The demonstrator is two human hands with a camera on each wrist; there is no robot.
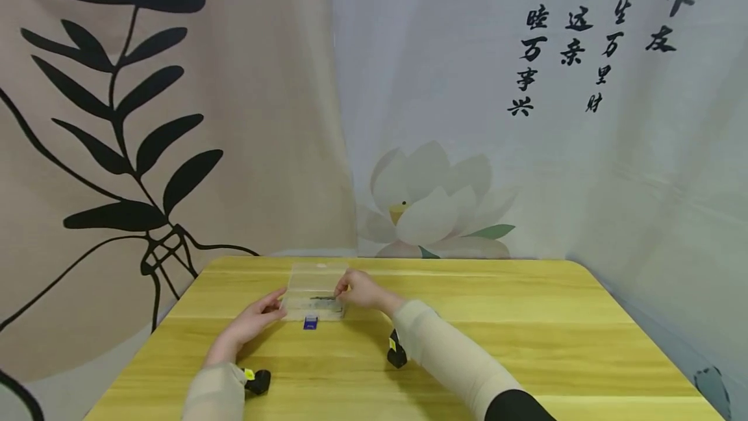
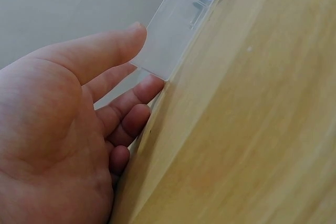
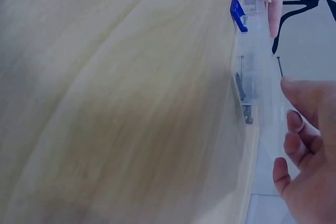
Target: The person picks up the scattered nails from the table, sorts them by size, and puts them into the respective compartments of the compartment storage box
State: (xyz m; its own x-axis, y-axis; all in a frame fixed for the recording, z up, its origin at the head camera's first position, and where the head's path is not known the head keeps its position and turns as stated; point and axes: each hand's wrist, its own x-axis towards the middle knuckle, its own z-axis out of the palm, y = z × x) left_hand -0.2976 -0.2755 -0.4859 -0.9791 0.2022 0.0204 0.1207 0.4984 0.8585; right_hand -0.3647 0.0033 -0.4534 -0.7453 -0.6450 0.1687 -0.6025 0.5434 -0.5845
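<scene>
A clear plastic storage box (image 1: 295, 309) stands on the table with its lid (image 1: 318, 276) raised at the back. Its blue latch (image 1: 310, 323) hangs open at the front. My left hand (image 1: 257, 318) holds the box's left end, thumb and fingers at its corner. Above the right part of the box, my right hand (image 1: 363, 290) pinches a thin metal nail (image 3: 280, 65) between thumb and index finger; its headed end sticks out. Several more nails (image 3: 241, 85) lie inside the box, seen through its wall.
The box rests on a wooden table (image 1: 502, 330) near its far edge. Behind hang curtains, one with a dark plant print (image 1: 123, 115), one with a lotus and writing. Black wrist cameras (image 1: 397, 351) sit under both forearms.
</scene>
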